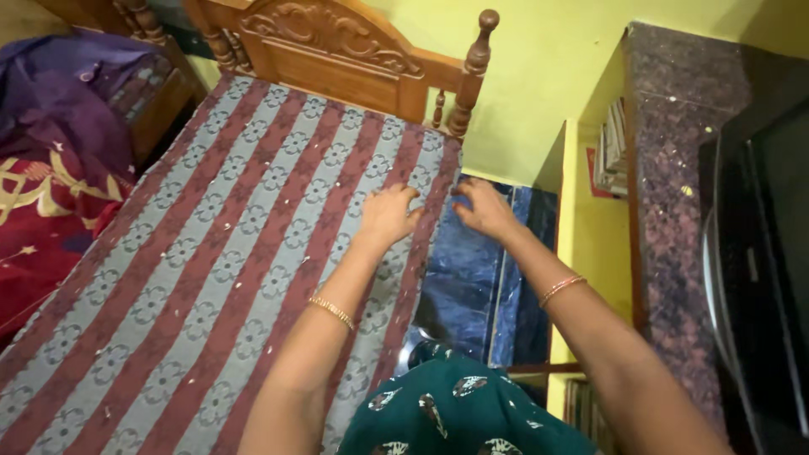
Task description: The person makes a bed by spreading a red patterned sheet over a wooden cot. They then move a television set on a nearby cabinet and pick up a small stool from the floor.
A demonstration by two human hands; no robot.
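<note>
Nearest, green patterned cloth at bottom edge. Further, left hand spread flat on striped mattress near right edge; right hand curled loosely over that edge, gripping nothing clearly. Best kept low, pulling evenly. Beyond, carved wooden headboard.

Striped mattress on wooden bed

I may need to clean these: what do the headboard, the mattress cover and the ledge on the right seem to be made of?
Headboard: varnished wood, carved, turned posts. Mattress: woven cloth, matte, striped flower pattern. Ledge: likely polished speckled stone, granite-like.
</note>
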